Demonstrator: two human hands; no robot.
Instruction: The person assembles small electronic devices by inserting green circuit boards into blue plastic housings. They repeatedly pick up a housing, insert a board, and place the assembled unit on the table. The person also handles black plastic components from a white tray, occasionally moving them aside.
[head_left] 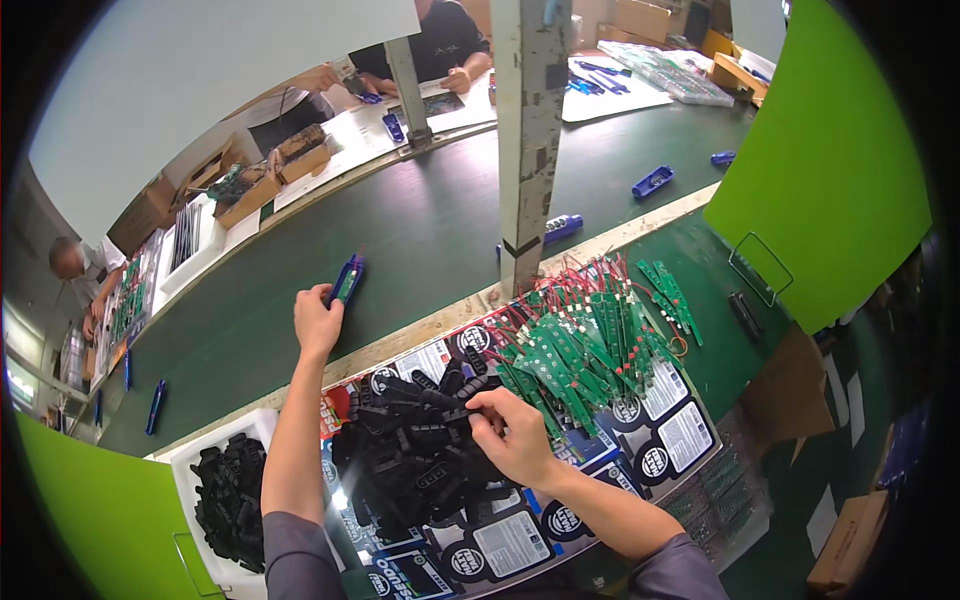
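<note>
My left hand (317,320) reaches out over the dark green conveyor belt (420,230) and holds the lower end of a small blue device (347,279) with a green board inside it. My right hand (508,432) sits closer to me, fingers pinched on a black plastic part (462,390) at the top of a heap of black plastic parts (415,455). Right of that heap lies a pile of green circuit boards (585,335) with red wires.
A white tray (185,475) with more black parts stands at my lower left. A grey post (527,140) rises from the belt's edge. More blue devices (652,182) lie on the belt. Green partitions (830,170) flank the bench. Other people work across the belt.
</note>
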